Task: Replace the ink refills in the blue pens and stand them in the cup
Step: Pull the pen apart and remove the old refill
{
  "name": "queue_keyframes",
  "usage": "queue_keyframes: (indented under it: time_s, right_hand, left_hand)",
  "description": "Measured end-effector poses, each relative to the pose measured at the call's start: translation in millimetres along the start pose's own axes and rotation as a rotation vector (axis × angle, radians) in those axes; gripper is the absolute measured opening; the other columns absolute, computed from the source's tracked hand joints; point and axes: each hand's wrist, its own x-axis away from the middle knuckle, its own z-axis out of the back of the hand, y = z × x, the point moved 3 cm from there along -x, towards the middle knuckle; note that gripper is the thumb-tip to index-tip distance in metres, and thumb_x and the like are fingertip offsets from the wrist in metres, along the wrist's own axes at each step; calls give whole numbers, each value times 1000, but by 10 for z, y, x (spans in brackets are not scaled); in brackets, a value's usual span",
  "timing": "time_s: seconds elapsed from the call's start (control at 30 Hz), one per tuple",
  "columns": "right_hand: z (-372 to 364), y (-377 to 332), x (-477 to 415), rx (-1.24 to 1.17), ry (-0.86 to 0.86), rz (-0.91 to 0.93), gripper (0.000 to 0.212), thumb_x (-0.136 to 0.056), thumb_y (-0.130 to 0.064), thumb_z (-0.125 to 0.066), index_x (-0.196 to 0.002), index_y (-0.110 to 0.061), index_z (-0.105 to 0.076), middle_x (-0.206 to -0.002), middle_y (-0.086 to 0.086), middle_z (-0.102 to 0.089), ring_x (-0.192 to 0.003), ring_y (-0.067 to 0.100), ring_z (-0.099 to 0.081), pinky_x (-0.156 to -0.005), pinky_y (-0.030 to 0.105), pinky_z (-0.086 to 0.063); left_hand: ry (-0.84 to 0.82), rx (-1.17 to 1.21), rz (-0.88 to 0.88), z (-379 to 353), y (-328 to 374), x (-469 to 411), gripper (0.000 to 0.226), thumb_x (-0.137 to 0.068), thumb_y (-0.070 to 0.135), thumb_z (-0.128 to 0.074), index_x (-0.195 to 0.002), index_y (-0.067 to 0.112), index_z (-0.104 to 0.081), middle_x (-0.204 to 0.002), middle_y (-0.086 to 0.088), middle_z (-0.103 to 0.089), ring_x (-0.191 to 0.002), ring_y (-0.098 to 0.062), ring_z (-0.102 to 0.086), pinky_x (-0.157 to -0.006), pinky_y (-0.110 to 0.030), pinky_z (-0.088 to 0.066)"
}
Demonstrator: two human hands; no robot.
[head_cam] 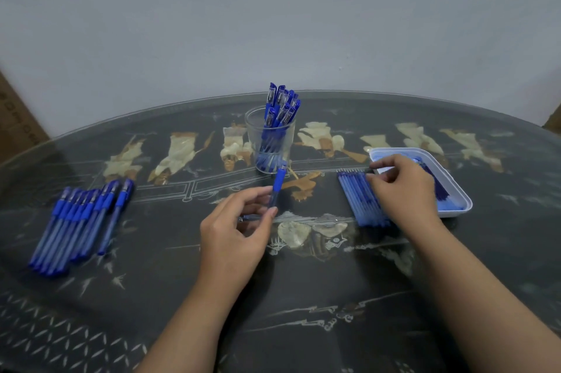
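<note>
A left hand (239,230) pinches a blue pen (277,184) above a dark table (303,296). The right hand (403,187) curls over a row of refills (358,199); whether it grips one is unclear. Loose pens (79,221) lie far left. Beyond, a clear cup (253,136) holds capped pens (283,102).

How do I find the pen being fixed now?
Find the clear cup on the dark table. Just in front, the left hand pinches one pen. It alone is lifted; the other loose pens lie flat at far left.

Bare left hand (236,230), bare right hand (406,187), forearms (188,312) uncovered to the frame edge
</note>
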Motion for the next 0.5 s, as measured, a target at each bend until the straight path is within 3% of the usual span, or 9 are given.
queue_keyframes:
  time_s: [0.1,0.23,0.4,0.5]
  right_hand:
    - [164,216,-47,166,91,-38,16,-88,-6,-57,-100,-11,-66,-80,2,-64,-73,17,-53,-65,26,-29]
    - [200,498,-65,346,90,-107,31,-84,-1,-52,-107,-10,-71,-107,11,-67,-99,30,-58,-71,28,-33]
    - [159,556,-41,396,134,-67,32,-82,0,-54,-108,-8,-71,-107,14,-67,-103,31,-57,-70,28,-32]
    - [157,552,-55,420,114,-78,34,-82,-1,-53,-111,-9,-70,-110,13,-66,-108,31,-55,-75,29,-35]
  left_hand:
    - [2,6,2,-3,31,-9,35,-77,-3,-76,-103,21,-71,-90,4,-71,-84,-9,-69,-71,-11,-51]
    - [-16,39,40,-48,117,-16,36,-78,-3,-74,-101,24,-70,-91,6,-71,-85,-6,-68,-72,-10,-51]
    - [-42,49,106,-90,130,-19,37,-81,1,-74,-100,32,-67,-90,10,-71,-85,-3,-68,-70,-9,-50]
    - [-61,96,143,-163,151,-9,34,-81,-2,-72,-102,24,-69,-90,5,-71,-82,-3,-67,-70,-6,-48]
